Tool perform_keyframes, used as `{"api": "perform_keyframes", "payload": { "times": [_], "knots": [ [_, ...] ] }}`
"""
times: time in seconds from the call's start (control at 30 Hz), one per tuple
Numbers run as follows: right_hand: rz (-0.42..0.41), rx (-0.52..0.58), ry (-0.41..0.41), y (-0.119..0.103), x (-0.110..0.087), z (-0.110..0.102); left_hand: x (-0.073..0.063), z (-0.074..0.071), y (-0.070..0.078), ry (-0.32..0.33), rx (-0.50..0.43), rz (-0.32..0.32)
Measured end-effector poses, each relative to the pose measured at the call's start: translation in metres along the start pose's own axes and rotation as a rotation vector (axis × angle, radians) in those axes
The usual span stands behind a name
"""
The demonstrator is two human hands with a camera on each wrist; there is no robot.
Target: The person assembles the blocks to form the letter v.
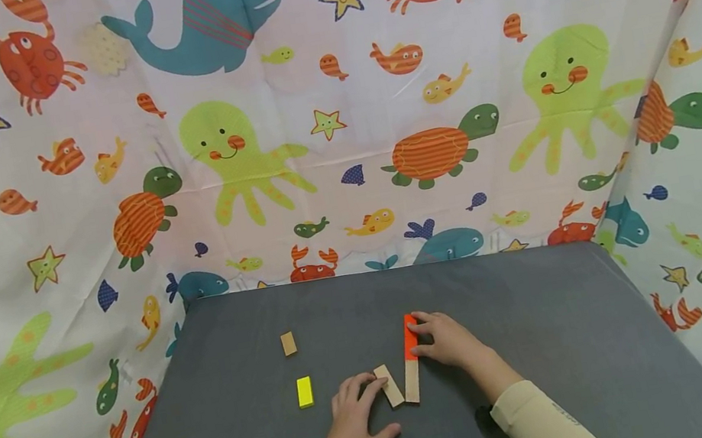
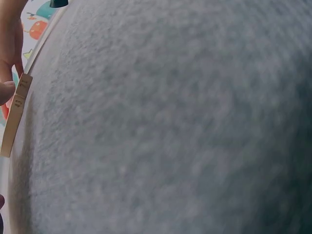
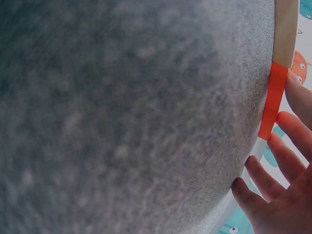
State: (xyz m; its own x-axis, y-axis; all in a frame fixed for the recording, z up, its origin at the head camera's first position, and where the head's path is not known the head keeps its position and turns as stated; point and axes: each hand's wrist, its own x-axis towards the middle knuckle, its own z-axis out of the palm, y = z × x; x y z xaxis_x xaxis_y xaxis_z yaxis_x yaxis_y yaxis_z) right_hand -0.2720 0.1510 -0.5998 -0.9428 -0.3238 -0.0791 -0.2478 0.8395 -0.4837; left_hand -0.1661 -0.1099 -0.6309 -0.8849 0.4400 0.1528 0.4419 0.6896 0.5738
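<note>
Two plain wooden blocks lie on the grey cloth between the hands, a tilted one (image 1: 389, 386) and a straighter one (image 1: 411, 382). Their near ends almost meet, forming a narrow V. The far end of the straighter block runs on into an orange block (image 1: 410, 337). My left hand (image 1: 356, 423) touches the tilted block's far end with its fingertips, while the thumb stays apart on the cloth. My right hand (image 1: 448, 341) rests its thumb and fingertips along the orange block's right side. In the right wrist view, these fingers (image 3: 297, 134) are spread beside the orange block (image 3: 274, 100).
Left of the hands, a yellow block (image 1: 305, 392) and a small wooden block (image 1: 288, 343) lie apart on the grey table cloth (image 1: 517, 292). A curtain (image 1: 331, 98) printed with sea animals hangs behind and along both sides.
</note>
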Motion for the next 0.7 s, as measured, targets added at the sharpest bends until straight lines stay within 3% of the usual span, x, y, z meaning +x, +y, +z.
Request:
{"api": "perform_keyframes", "payload": {
  "times": [0.2, 0.47, 0.7],
  "knots": [
    [0.006, 0.005, -0.007, -0.002, 0.0, 0.0, -0.001, -0.003, -0.003, 0.023, -0.021, -0.01],
    [0.011, 0.02, 0.002, -0.001, 0.0, 0.001, -0.001, -0.009, -0.004, 0.005, -0.041, -0.043],
    [-0.007, 0.034, 0.006, -0.001, -0.001, 0.001, -0.003, -0.014, -0.009, 0.053, -0.039, -0.056]
  ]
}}
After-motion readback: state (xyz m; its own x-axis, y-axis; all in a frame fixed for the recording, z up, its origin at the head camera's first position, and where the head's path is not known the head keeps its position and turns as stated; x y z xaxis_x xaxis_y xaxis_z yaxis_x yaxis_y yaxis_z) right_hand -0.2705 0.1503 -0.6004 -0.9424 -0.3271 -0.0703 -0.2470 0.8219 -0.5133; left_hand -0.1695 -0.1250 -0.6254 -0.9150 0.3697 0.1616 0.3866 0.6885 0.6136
